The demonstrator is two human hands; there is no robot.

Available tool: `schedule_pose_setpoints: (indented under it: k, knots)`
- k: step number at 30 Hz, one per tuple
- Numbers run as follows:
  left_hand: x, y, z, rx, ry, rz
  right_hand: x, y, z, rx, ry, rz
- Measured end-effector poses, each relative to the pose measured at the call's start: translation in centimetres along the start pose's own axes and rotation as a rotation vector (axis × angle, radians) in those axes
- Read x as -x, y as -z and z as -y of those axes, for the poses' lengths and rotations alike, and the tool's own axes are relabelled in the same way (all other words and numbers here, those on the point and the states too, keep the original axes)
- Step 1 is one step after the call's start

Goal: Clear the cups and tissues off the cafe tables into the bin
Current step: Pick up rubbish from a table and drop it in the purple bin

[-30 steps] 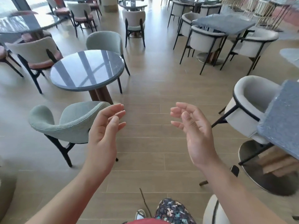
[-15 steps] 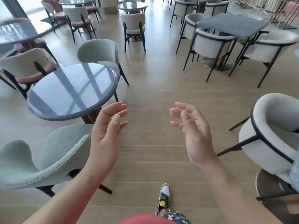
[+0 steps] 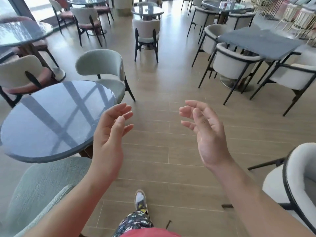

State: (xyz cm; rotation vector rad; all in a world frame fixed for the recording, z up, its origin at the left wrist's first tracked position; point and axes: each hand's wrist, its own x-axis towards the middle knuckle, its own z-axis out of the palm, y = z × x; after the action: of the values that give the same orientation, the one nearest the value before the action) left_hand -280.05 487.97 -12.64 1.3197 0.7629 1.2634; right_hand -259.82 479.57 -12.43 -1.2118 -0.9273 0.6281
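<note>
Left hand and right hand hover, fingers loosely spread, holding nothing, near a round bench at left; likely searching, next locating cups or tissues.

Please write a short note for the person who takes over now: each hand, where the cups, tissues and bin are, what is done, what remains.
Left hand: open, holds nothing, raised beside the round table.
Right hand: open, holds nothing, over the floor.
Cups, tissues, bin: none can be made out in this view.
Done: cannot tell from here.
To do: find cups and tissues on the tables, find the bin, carry them to it.
</note>
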Motion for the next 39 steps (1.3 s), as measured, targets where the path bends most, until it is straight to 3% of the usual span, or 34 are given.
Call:
schedule_pose_setpoints:
  k: [19, 29, 39]
  knots:
    - [-39.8, -3.7, 9.5, 0.090, -0.071, 0.062, -37.4, -8.0, -10.2, 0.005, -0.017, -0.102]
    - [-56.0, -8.9, 16.3, 0.056, -0.018, 0.072, -54.5, -6.9, -17.1, -0.027, -0.050, -0.110]
    - [-77.3, -18.8, 22.4, 0.015, -0.047, -0.012, -79.7, -3.0, -22.4, -0.063, -0.021, -0.045]
